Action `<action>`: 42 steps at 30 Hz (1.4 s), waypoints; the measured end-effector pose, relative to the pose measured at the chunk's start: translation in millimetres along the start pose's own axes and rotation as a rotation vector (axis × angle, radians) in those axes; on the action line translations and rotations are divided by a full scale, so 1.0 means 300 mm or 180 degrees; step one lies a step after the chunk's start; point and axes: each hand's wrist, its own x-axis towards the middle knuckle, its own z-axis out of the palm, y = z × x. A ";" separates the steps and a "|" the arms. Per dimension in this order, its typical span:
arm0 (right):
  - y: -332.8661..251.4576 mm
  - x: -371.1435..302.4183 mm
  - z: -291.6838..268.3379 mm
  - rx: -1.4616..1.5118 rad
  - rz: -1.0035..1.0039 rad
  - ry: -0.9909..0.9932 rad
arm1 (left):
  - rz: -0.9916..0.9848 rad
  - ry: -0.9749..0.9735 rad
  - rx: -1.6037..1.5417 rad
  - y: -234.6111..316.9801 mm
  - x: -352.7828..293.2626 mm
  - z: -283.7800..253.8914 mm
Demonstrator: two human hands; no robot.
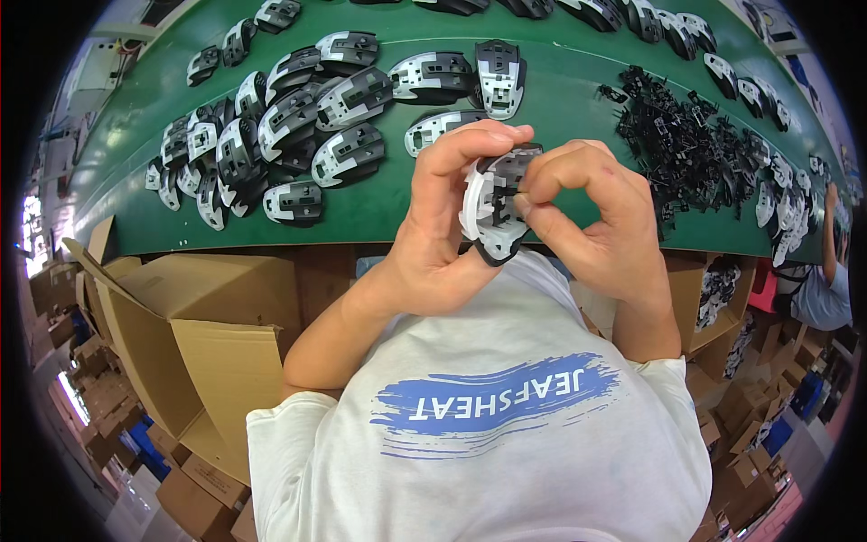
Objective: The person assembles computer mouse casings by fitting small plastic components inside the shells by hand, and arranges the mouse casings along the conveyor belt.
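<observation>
My left hand [432,237] grips a black-and-white plastic shell [485,210], shaped like a computer mouse housing, and holds it up in front of my chest with its inner side turned to the right. Thumb below and fingers above clasp its two ends. My right hand [596,212] is pinched at the shell's inner side, thumb and forefinger together; whatever sits between these fingertips is too hidden to make out. Just beyond my hands, a similar shell [441,129] lies on the green table [361,212], partly covered by my left fingers.
Many similar shells [287,125] are heaped at the left of the table, more along its far side. A pile of small black plastic parts [686,149] lies to the right. An open cardboard box [212,307] stands below the table's left edge. Another person [820,289] is at the far right.
</observation>
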 end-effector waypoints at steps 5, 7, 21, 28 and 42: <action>-0.014 0.001 0.035 -0.0113 0.0042 -0.0026 | -0.0008 0.0060 0.0274 0.000 -0.010 -0.009; -0.021 -0.007 0.034 -0.0083 0.0230 -0.0045 | -0.0035 0.0081 0.0377 0.002 -0.015 0.000; -0.004 -0.002 0.037 0.0048 0.0131 0.0461 | 0.0693 0.0568 0.0414 -0.043 -0.021 0.020; 0.015 -0.026 0.038 0.2160 0.1335 0.0426 | 0.0619 0.0471 0.0549 -0.026 -0.028 0.041; 0.074 0.026 0.042 0.1016 0.0839 0.0162 | -0.1801 0.1109 0.0222 0.093 -0.027 0.077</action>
